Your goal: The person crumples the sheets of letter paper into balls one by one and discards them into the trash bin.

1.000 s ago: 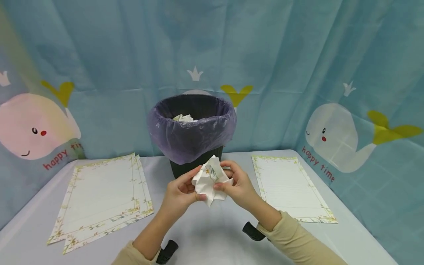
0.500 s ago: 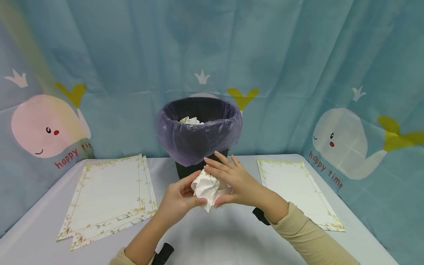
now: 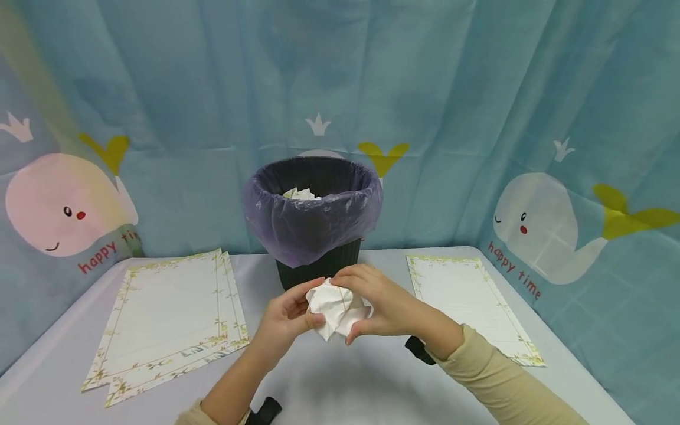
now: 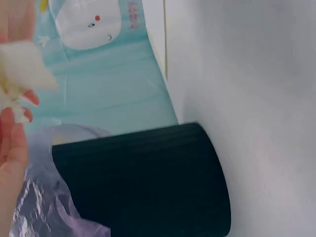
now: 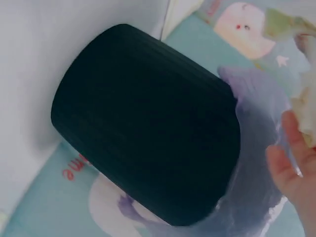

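Observation:
Just in front of the bin, above the table, both hands hold a crumpled sheet of paper (image 3: 336, 308). It is white and balled up loosely. My left hand (image 3: 287, 319) grips its left side, thumb in front, fingers behind. Curled over its top and right side is my right hand (image 3: 383, 304), thumb low. In the left wrist view the left hand (image 4: 12, 158) and part of the paper (image 4: 27, 66) show at the left edge. At the right edge of the right wrist view are the right hand (image 5: 298, 173) and some of the paper (image 5: 307, 108).
A black wastebasket (image 3: 319, 267) with a purple bag (image 3: 313, 227) over its rim stands behind the hands, crumpled paper (image 3: 301, 194) inside. Bordered sheets (image 3: 170, 313) overlap on the left; bordered paper (image 3: 462, 301) lies on the right. A blue curtain (image 3: 435, 88) hangs behind.
The right hand lifted its fingers off the paper, spread them, then closed them over its top and right side. The paper's raised flap is folded down, making a rounder ball.

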Action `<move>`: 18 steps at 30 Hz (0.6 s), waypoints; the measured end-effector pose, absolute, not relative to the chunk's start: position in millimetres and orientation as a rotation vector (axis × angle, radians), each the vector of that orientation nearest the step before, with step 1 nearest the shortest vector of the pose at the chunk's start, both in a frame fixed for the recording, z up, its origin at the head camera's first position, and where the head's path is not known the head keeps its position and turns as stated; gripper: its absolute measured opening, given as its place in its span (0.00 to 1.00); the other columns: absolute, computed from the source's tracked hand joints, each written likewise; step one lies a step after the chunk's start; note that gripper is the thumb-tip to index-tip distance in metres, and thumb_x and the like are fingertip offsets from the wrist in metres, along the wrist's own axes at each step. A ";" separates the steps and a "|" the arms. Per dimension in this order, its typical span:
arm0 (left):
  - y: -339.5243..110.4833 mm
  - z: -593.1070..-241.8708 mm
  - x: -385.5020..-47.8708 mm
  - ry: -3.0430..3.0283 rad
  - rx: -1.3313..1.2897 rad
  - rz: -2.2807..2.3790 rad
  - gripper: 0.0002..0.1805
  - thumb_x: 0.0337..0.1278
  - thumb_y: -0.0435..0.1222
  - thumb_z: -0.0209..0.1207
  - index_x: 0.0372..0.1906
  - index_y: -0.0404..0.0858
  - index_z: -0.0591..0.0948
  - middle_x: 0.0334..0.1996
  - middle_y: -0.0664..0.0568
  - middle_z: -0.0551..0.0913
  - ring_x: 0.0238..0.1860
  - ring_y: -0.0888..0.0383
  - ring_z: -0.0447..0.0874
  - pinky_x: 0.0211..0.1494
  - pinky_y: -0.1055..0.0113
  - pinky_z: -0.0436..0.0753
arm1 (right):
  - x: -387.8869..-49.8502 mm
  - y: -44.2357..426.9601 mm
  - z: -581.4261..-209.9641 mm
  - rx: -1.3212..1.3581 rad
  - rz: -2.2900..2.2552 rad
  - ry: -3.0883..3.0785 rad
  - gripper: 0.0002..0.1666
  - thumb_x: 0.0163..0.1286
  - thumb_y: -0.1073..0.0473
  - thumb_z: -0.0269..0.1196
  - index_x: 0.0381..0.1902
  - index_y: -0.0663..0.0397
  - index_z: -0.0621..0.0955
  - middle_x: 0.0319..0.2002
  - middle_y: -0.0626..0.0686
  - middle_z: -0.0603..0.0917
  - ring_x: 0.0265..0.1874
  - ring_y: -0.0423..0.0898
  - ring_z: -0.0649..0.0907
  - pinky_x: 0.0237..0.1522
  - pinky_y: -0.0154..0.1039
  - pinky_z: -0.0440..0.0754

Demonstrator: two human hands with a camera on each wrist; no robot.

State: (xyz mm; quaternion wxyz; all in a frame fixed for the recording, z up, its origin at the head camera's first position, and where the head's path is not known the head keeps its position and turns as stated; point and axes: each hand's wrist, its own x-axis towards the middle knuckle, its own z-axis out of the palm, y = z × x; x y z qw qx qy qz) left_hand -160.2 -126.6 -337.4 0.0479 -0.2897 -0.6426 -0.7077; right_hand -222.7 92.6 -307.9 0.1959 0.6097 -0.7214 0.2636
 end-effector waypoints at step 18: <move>-116.6 -340.8 -165.4 -1.957 -0.744 -1.981 0.23 0.63 0.28 0.58 0.60 0.20 0.72 0.49 0.51 0.79 0.45 0.62 0.77 0.43 0.73 0.79 | -224.1 77.4 -332.4 1.363 1.171 -2.002 0.19 0.43 0.71 0.76 0.33 0.60 0.80 0.29 0.53 0.82 0.28 0.43 0.79 0.30 0.34 0.79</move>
